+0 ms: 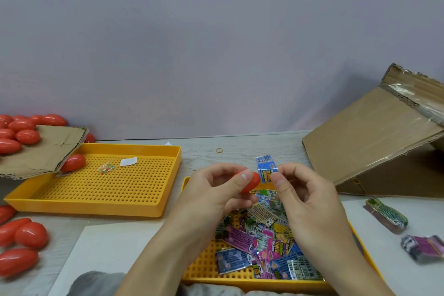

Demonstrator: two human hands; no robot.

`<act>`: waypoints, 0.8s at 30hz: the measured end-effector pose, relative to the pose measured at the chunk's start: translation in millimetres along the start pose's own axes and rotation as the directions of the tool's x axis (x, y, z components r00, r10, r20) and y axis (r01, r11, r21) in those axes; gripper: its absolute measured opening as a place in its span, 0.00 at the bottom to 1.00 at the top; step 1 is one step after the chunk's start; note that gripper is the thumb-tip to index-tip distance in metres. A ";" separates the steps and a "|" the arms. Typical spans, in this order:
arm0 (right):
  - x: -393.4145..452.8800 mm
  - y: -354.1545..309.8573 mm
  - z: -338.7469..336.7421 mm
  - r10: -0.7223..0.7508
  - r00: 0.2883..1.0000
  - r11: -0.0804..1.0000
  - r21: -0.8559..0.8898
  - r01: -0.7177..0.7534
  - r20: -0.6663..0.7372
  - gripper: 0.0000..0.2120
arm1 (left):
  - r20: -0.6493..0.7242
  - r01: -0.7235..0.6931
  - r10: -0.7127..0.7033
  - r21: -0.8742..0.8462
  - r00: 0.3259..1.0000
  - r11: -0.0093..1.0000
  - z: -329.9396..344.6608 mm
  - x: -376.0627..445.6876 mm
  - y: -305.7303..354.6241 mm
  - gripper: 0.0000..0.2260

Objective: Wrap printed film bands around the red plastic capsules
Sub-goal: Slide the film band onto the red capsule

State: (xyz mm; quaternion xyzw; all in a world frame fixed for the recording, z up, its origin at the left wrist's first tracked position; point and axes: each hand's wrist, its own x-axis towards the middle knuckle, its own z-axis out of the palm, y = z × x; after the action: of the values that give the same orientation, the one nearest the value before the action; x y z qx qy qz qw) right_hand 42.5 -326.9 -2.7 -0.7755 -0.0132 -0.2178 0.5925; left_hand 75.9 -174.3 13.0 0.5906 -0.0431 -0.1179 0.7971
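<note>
Grey bench, frame centre: left hand (216, 190) grips a bare red capsule (251, 181), right hand (300, 190) pinches a blue film band (266, 168) beside it; wrap not begun, many capsules (21, 132) unbanded at left.

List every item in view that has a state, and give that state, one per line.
left hand: grips a red capsule
right hand: pinches a blue film band, held beside the capsule, not yet on it
near yellow tray: holds a loose heap of film bands
far yellow tray: holds one unwrapped capsule
cardboard box: tipped on its side
banded film stacks: bundled, on the table
</note>
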 end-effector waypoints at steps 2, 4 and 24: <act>0.1 0.4 -0.4 0.000 1.000 1.000 -0.014 0.000 0.021 0.08 | 0.008 0.006 -0.006 -0.006 1.000 1.000 -0.2 0.3 -0.7 0.12; 0.1 1.5 -0.7 0.002 0.999 1.000 -0.020 -0.001 0.046 0.06 | 0.011 0.007 -0.007 -0.013 1.000 1.000 -0.3 0.2 -0.8 0.11; -2.0 -0.4 0.4 0.034 0.999 0.999 -0.042 -0.034 -0.017 0.08 | 0.152 -0.207 0.154 0.452 0.976 0.868 2.1 -4.0 -1.8 0.08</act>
State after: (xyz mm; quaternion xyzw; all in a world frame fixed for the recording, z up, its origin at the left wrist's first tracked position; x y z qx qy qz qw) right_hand 40.7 -325.9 -3.1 -0.7861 0.0093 -0.2142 0.5797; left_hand 71.3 -175.7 12.2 0.7504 -0.1693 -0.0618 0.6360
